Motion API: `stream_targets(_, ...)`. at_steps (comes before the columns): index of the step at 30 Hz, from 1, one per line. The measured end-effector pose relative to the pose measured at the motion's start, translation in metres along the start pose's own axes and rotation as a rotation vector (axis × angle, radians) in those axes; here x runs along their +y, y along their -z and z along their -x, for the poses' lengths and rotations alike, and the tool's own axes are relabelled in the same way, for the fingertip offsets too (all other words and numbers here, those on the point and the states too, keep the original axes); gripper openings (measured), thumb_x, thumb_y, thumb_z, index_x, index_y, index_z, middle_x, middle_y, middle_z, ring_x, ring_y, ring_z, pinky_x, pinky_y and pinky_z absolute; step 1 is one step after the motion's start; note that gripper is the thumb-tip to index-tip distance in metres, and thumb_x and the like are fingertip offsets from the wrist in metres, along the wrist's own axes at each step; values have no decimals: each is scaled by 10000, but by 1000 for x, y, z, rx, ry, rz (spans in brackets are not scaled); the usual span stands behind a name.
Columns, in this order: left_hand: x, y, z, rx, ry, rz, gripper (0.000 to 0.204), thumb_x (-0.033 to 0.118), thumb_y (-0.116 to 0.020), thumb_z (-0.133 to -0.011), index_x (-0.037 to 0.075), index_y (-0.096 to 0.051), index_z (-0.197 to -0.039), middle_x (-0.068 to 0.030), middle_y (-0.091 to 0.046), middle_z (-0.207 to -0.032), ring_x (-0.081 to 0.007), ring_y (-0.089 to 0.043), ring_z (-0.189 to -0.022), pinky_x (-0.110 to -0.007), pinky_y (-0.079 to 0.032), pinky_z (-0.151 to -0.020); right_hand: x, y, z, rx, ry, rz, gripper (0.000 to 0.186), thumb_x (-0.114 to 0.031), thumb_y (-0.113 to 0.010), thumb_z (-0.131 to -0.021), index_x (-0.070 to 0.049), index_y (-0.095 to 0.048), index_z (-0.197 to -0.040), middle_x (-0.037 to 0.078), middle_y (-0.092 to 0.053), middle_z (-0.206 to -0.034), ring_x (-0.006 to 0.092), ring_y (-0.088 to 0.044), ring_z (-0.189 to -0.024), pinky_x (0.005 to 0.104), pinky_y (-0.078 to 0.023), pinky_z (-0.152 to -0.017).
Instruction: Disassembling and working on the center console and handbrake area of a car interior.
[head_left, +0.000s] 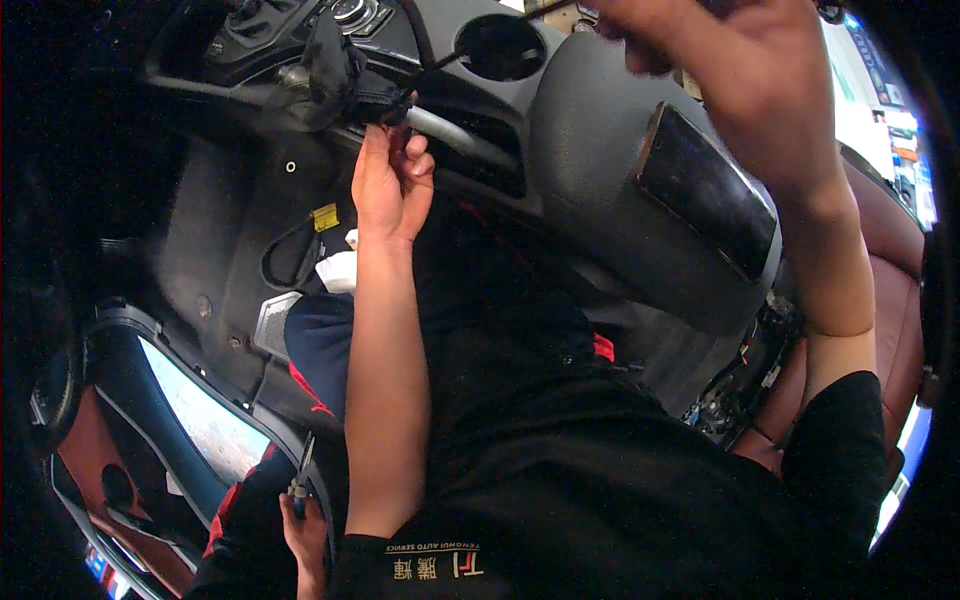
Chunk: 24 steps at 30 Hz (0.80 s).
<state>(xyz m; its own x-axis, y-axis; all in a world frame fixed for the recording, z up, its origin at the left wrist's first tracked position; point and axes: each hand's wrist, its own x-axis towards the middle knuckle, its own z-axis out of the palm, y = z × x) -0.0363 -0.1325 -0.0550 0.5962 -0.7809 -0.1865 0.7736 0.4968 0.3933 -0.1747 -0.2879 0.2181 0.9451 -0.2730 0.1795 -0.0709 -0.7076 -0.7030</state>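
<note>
My left hand [390, 185] reaches up beneath a black leather-like piece [340, 75] on the centre console, its fingers curled at a silvery curved bar [455, 135]; what they grip is hidden. A thin dark cord [450, 58] runs from there up past the cup holder [500, 48] to my raised right hand [725, 95], whose blurred, curled fingers appear closed on it at the upper edge. A black phone [705, 190] lies on the padded armrest [575, 130], below my right hand.
A brown seat [895, 300] is at right. The footwell holds a white cloth [338, 270], a yellow tag [325, 217] and a metal pedal [272, 325]. At lower left, beside the door opening, another person's hand [305, 535] holds a blue-handled tool [300, 495]. Loose wiring [710, 410] shows beside the seat.
</note>
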Motion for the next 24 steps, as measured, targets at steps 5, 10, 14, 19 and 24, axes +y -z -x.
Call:
stream_targets(5, -7, 4, -3, 76, 89, 29, 321, 259, -541, -998, 73, -554, -1260, -79, -580, -1288, -107, -494, -755, -209, -398, -582, -8, -38, 45, -89, 479, 266, 92, -80, -714, -746, -55, -684, -830, 59, -601, -707, 234, -614, -609, 330, -483, -545)
stream_targets(10, 3, 9, 1, -68, 0, 20, 315, 248, -541, -997, 69, -565, -1255, -81, -556, -1339, -87, -485, -760, -192, -395, -574, -3, -33, 19, -16, 425, 157, 101, -67, -750, -732, -32, -673, -788, 80, -609, -680, 193, -627, -604, 295, -479, -552)
stream_targets(14, 5, 7, 3, -43, 2, 88, 316, 211, -513, -1009, 59, -544, -1285, -85, -523, -1383, -93, -457, -763, -191, -388, -570, -2, -9, -10, -5, 36, -91, 232, -197, -629, -932, -10, -660, -798, 46, -633, -652, 72, -562, -523, 211, -455, -500)
stream_targets(19, 0, -5, 3, -145, 72, 283, 359, 153, -471, -1021, 40, -469, -1361, -106, -478, -1417, -86, -459, -741, -174, -402, -548, 29, 2, -30, 235, -178, -214, 257, -248, -595, -961, -16, -655, -867, 30, -639, -726, 53, -571, -628, 206, -466, -583)
stream_targets(24, -6, 1, 4, -81, 65, 477, 388, 132, -448, -1025, 11, -412, -1392, -108, -478, -1411, -81, -468, -707, -176, -411, -524, 24, -1, -28, 176, -31, -137, 269, -281, -590, -969, -25, -655, -921, 54, -655, -787, 71, -593, -659, 218, -487, -610)
